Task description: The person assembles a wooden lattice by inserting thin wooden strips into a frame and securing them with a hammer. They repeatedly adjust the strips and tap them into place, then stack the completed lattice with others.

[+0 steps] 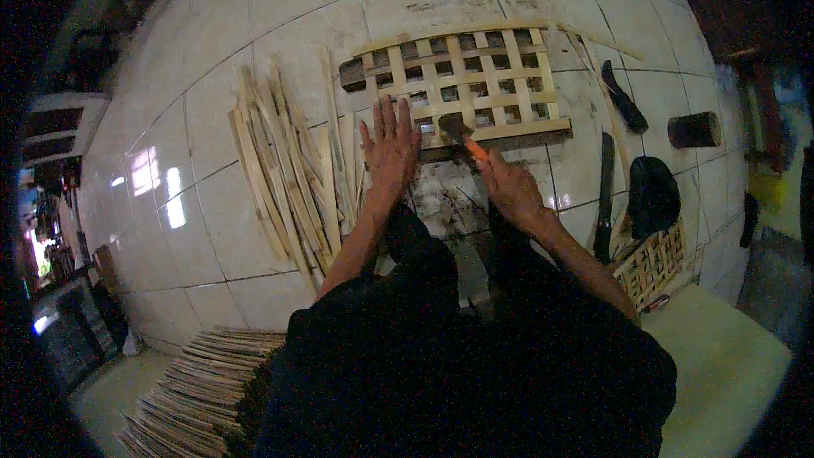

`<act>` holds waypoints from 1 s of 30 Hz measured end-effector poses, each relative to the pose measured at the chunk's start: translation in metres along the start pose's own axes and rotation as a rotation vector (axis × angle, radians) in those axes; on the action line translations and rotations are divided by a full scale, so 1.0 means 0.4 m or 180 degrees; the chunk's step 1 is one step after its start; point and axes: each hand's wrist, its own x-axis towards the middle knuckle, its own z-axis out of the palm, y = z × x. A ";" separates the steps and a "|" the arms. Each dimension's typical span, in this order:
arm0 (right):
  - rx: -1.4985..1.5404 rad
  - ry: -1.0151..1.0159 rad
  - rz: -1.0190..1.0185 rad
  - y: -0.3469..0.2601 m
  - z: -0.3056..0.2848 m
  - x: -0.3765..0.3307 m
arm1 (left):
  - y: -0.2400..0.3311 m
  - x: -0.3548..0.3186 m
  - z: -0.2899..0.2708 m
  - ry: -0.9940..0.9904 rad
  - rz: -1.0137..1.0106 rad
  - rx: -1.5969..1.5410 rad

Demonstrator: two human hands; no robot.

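Note:
A woven lattice of pale bamboo strips (pixel 460 95) lies on a dark wooden board (pixel 352 76) on the floor in front of me. My left hand (pixel 392 146) rests palm down on its near left corner, fingers stretched out and slightly apart. With my right hand (pixel 512 190) I grip the orange handle of a hammer (pixel 457 127). Its dark, blocky head is over the near edge of the lattice, a little right of my left fingers. Whether the head touches the strips I cannot tell.
Loose bamboo strips (pixel 284 157) lie to the left, with a pile of thin sticks (pixel 199 390) at lower left. On the right are a long dark blade (pixel 605 191), a curved black object (pixel 624 100), a dark cylinder (pixel 694 130), a black bundle (pixel 653 197) and another woven panel (pixel 651 263).

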 end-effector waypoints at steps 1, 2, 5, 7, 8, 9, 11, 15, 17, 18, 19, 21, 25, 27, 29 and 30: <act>0.0221 0.0102 -0.0060 -0.020 -0.023 -0.003 | 0.003 0.000 -0.006 -0.0081 -0.0044 -0.0063; 0.0444 0.0204 -0.0119 -0.030 -0.036 -0.005 | 0.007 0.003 -0.012 -0.0161 -0.0087 -0.0126; 0.0192 0.0569 -0.0691 -0.030 -0.041 -0.031 | 0.010 0.007 -0.030 -0.0292 -0.0087 -0.0068; 0.0581 0.1184 -0.1585 -0.004 -0.007 -0.048 | 0.004 0.008 -0.041 -0.0279 -0.0059 -0.0041; 0.0576 0.1107 -0.1449 0.007 0.002 -0.050 | 0.011 0.010 -0.046 -0.0248 -0.0037 -0.0155; 0.0574 0.1030 -0.1314 0.017 0.013 -0.048 | 0.018 0.012 -0.051 -0.0218 -0.0013 -0.0269; 0.0314 0.0118 0.0005 -0.009 0.009 -0.006 | 0.010 0.003 -0.034 -0.0131 -0.0032 -0.0152; 0.0706 0.0571 -0.0256 -0.008 -0.001 -0.027 | 0.008 0.005 -0.039 -0.0257 -0.0076 -0.0153; 0.0481 0.0747 -0.1008 0.059 0.056 -0.022 | 0.012 0.006 -0.025 -0.0285 -0.0022 0.0045; 0.0344 0.0851 -0.1379 0.080 0.066 -0.021 | 0.011 0.005 -0.015 -0.0280 0.0020 0.0136; 0.0250 0.0621 -0.0951 0.073 0.046 -0.016 | 0.003 0.001 -0.002 -0.0249 0.0011 0.0150; 0.0125 0.0232 -0.0044 0.042 -0.001 -0.013 | -0.013 0.002 0.016 -0.0177 0.0073 0.0184; 0.0388 0.1208 0.0200 0.112 -0.024 -0.123 | -0.006 0.018 0.011 -0.0412 0.0034 -0.0055; 0.0245 0.1278 0.0754 0.164 -0.043 -0.214 | 0.013 0.010 -0.015 -0.0087 0.0014 -0.0284; 0.0149 0.1599 0.0870 0.261 -0.006 -0.302 | 0.061 -0.002 -0.046 -0.0148 0.0397 -0.0526; 0.0093 0.1644 0.1053 0.293 0.016 -0.320 | 0.060 0.001 -0.067 -0.0210 0.0566 -0.0522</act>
